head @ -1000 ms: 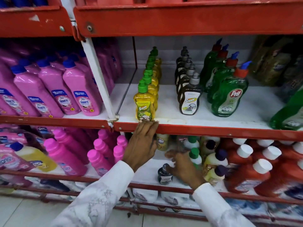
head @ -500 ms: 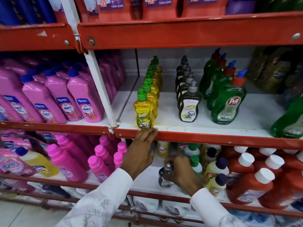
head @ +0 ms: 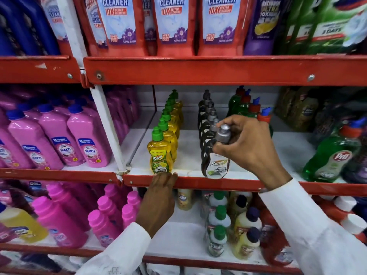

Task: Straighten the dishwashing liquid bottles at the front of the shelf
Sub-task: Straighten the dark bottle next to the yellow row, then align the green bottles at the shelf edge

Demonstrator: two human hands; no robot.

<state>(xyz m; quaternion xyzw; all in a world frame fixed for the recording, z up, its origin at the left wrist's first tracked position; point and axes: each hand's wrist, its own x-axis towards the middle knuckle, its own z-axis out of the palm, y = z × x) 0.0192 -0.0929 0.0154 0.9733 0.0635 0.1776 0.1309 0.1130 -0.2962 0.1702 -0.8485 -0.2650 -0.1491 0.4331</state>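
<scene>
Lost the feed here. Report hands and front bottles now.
Right hand gripping dark bottle by its grey cap. Left hand resting on red shelf lip, below yellow bottle. Nothing blocking.

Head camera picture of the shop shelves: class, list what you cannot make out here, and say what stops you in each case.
- Neck of the front dark bottle: covered by the right hand gripping its grey cap.
- Left hand fingertips: hidden where they meet the red shelf lip.
- Pril bottle: blurred.
- Yellow bottle small label text: too small.
- Cleaner pouches: tops cropped.
</scene>
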